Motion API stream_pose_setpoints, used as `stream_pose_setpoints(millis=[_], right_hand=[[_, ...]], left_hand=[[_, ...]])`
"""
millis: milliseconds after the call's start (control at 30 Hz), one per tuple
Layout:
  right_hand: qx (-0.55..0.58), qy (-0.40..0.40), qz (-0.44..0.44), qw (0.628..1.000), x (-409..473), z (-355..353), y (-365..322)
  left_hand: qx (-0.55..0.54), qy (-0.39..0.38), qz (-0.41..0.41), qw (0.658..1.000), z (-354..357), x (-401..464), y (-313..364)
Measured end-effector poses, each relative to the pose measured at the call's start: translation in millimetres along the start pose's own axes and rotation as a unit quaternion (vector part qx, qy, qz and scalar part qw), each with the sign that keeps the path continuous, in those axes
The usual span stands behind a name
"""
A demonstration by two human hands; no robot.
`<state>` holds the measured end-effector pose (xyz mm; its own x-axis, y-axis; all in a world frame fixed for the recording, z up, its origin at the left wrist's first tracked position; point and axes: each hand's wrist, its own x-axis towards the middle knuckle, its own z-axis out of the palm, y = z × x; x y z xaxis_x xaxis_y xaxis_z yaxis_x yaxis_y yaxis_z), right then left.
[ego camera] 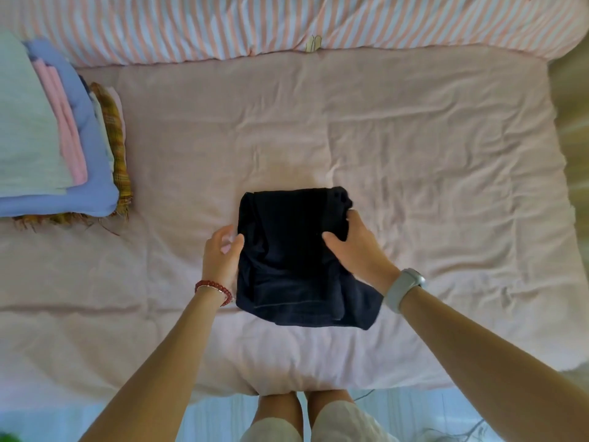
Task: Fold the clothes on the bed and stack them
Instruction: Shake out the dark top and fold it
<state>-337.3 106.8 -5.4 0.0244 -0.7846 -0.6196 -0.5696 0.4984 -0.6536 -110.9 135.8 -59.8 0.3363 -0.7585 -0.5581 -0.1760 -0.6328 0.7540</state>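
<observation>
pink bedsheet (414, 148) is lying under the folded dark garment (287, 260), long axis twelve-to-six. my left hand (221, 253) and right hand (353, 247) are gripping its sides; the stack of folded clothes (57, 148) is waiting at ten o'clock, nearer my left.

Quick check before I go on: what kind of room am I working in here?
Most likely a bedroom at home. The dark garment lies on a pink bedsheet, a striped duvet is bunched along the far side, and a stack of folded clothes sits on the bed's left.
</observation>
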Motion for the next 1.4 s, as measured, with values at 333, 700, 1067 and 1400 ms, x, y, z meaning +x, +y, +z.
stream_pose_setpoints(millis=[333, 700, 1067, 1400], right_hand=[[-0.031, -0.066, -0.068, 0.995, 10, 73, -35], [-0.410, -0.065, -0.155, 0.897, 92, 65, -42], [-0.190, -0.074, -0.023, 0.979, 18, 11, 13], [0.009, -0.010, 0.093, 0.996, 26, 48, 42]], left_hand=[[-0.145, -0.087, -0.176, 0.970, -29, -12, -15], [0.004, -0.049, -0.155, 0.987, 4, -19, -27], [0.158, -0.129, 0.002, 0.979, -45, 5, 9], [0.103, 0.073, -0.215, 0.968, -43, -38, -48]])
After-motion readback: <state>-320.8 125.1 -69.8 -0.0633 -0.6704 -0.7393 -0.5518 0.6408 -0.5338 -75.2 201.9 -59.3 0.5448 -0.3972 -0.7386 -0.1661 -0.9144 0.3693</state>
